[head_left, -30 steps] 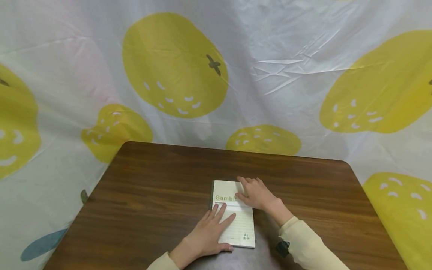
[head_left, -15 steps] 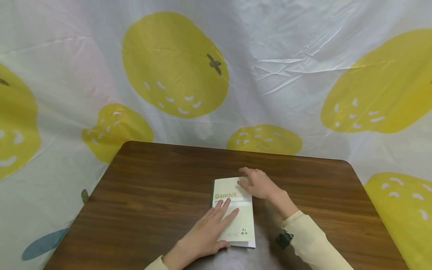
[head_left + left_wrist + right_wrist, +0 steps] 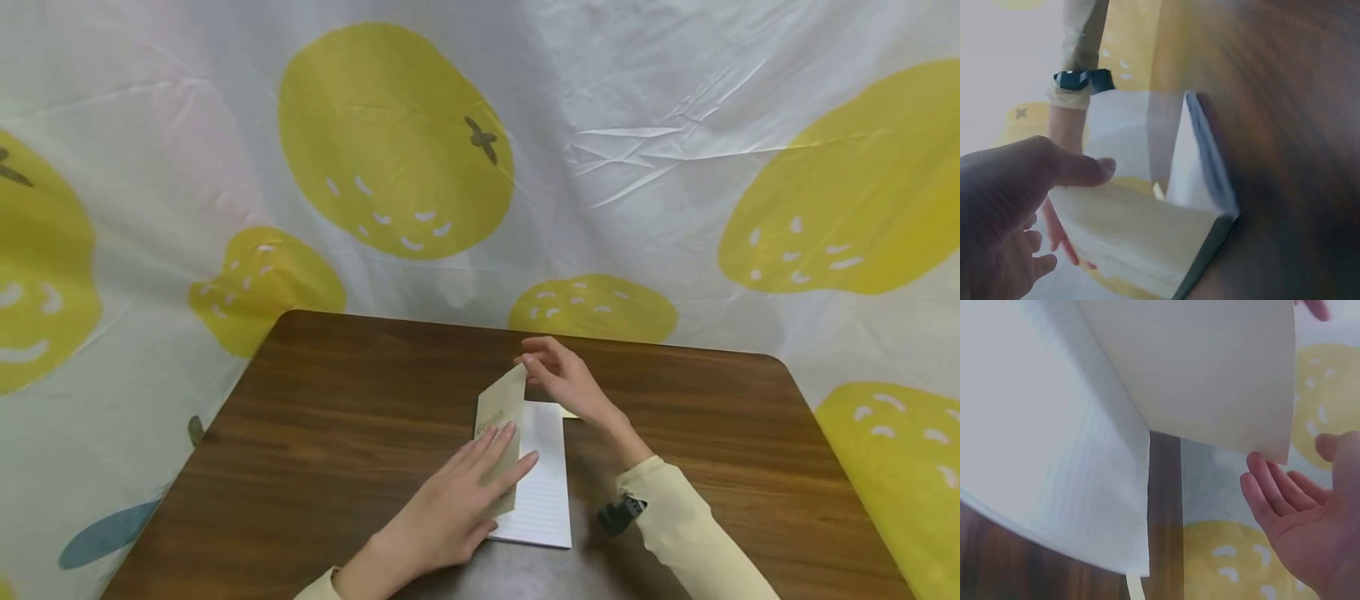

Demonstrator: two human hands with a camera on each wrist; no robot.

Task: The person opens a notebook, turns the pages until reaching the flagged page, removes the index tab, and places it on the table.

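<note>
Head view high above table point(image 3: 337, 400), wrist views close, sharing notebook point(image 3: 543, 483)

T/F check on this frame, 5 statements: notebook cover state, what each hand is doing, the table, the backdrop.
1. The notebook cover is lifted, with a lined page showing. True.
2. The right hand lies flat on the table, away from the cover. False: its fingertips are at the cover's raised far corner.
3. The left hand rests with straight fingers against the cover. True.
4. The notebook lies on a glass table. False: the table is dark wood.
5. The backdrop is white with yellow fruit shapes. True.
</note>
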